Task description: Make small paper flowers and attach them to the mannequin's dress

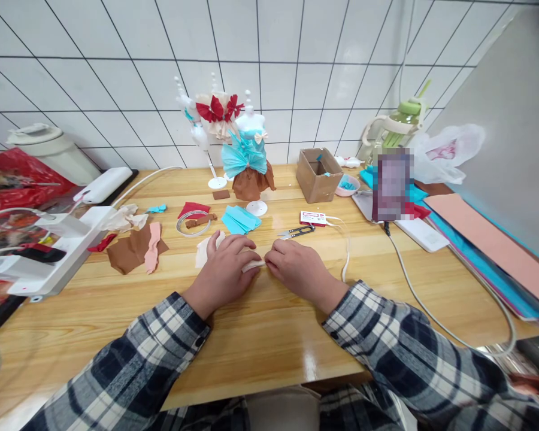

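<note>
Between my two hands, low over the wooden table, is a narrow folded strip of cream paper [253,265]. My left hand [227,266] has its thumb and fingers closed on the strip's left part. The right end is pinched by my right hand [299,266], whose fingertips are bunched together. A flat cream paper piece [202,254] lies partly under my left hand. Just beyond my hands are folded turquoise paper [241,219] and a pair of thread snips [300,231]. A roll of clear tape [179,226] with a brown twisted paper piece [202,221] sits farther left.
Small mannequins in paper dresses [248,161] stand by the tiled wall. A cardboard box [318,175] and a pink dish [348,185] are to their right. Brown paper [128,250] and a power strip [67,251] lie left. A phone [391,187] with a trailing cable stands right.
</note>
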The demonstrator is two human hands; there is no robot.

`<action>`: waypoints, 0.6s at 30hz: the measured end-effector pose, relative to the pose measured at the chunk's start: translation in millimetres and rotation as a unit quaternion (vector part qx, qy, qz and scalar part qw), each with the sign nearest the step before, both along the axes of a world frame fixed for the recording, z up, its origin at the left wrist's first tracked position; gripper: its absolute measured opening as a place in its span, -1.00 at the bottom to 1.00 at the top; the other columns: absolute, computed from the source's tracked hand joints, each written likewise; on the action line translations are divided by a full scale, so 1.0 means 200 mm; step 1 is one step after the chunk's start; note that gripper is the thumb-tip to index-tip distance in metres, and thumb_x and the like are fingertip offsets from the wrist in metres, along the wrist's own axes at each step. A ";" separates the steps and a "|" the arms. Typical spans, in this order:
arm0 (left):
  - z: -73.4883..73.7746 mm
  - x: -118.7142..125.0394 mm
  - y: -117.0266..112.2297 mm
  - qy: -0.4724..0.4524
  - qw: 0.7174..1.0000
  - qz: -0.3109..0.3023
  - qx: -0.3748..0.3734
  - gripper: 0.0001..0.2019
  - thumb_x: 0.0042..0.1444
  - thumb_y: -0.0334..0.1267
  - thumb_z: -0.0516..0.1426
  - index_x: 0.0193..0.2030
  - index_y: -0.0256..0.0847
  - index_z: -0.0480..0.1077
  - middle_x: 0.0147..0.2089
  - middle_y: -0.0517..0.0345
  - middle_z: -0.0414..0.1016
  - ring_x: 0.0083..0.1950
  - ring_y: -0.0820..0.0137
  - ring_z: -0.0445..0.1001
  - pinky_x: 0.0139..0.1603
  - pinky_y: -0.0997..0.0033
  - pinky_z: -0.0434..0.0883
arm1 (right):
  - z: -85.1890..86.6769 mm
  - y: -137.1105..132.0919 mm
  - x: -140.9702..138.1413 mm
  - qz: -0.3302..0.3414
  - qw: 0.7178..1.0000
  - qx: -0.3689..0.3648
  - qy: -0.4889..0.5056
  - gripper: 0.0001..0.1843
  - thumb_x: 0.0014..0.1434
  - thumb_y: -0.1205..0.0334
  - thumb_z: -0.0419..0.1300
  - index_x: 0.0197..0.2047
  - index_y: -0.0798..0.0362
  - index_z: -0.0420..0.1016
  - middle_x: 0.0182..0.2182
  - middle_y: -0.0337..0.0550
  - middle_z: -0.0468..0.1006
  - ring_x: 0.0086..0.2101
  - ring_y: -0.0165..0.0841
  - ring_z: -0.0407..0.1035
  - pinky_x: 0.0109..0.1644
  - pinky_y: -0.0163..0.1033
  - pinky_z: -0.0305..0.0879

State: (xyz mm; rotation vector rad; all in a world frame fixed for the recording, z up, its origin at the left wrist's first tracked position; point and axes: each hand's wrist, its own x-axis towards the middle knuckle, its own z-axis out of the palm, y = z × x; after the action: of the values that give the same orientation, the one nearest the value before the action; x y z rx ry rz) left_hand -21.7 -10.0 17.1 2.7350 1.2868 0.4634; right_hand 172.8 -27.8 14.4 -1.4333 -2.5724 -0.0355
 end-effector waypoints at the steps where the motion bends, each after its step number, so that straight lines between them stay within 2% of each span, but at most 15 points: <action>1: 0.00 0.00 0.00 -0.003 1.000 -0.001 -0.008 -0.79 0.13 -0.10 0.12 -0.13 -0.04 0.48 0.02 0.04 0.45 0.14 0.15 0.30 0.28 -0.27 -0.18 | 0.00 0.00 0.00 0.002 1.000 0.005 -0.002 -0.69 0.35 0.20 -0.08 -0.25 0.04 0.46 -0.29 -0.13 0.42 -0.26 -0.35 0.28 -0.34 -0.27 0.05; 4: 0.01 0.00 0.00 -0.011 1.000 -0.001 -0.020 -0.67 0.13 0.01 0.10 -0.04 -0.06 0.45 0.04 0.01 0.44 0.13 0.14 0.31 0.28 -0.27 -0.18 | 0.00 -0.01 0.01 0.015 1.000 0.015 -0.013 -0.71 0.35 0.23 -0.07 -0.22 0.06 0.46 -0.28 -0.11 0.43 -0.27 -0.34 0.28 -0.35 -0.26 0.03; 10: 0.01 0.01 0.00 -0.002 1.000 0.003 0.011 -0.79 0.21 -0.16 0.06 -0.29 -0.05 0.52 -0.02 0.11 0.47 0.13 0.20 0.32 0.29 -0.24 -0.23 | 0.01 -0.01 0.00 0.017 1.000 0.015 -0.017 -0.70 0.35 0.24 -0.07 -0.27 0.05 0.45 -0.29 -0.12 0.42 -0.29 -0.35 0.28 -0.37 -0.26 0.01; 15: 0.00 0.01 0.00 -0.019 1.000 0.013 0.019 -0.81 0.19 -0.19 0.09 -0.33 -0.03 0.54 -0.10 0.14 0.50 0.05 0.24 0.36 0.27 -0.23 -0.18 | 0.02 -0.01 0.00 0.002 1.000 -0.012 0.000 -0.67 0.36 0.18 -0.09 -0.26 0.05 0.47 -0.28 -0.11 0.44 -0.27 -0.36 0.30 -0.34 -0.29 0.06; 18: -0.01 0.00 0.02 -0.035 0.999 0.020 0.005 -0.82 0.17 -0.22 0.10 -0.36 -0.02 0.55 -0.16 0.15 0.52 -0.04 0.28 0.40 0.26 -0.17 -0.08 | 0.02 0.01 0.02 -0.005 0.998 -0.041 0.049 -0.67 0.35 0.16 -0.08 -0.19 0.04 0.49 -0.24 -0.11 0.46 -0.24 -0.37 0.32 -0.25 -0.31 0.15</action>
State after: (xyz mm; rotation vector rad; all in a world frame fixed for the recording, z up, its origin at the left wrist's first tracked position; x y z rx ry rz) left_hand -22.3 -6.7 15.2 2.6791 1.3278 0.5661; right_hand 177.6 -25.9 18.4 -1.4382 -2.5138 0.1367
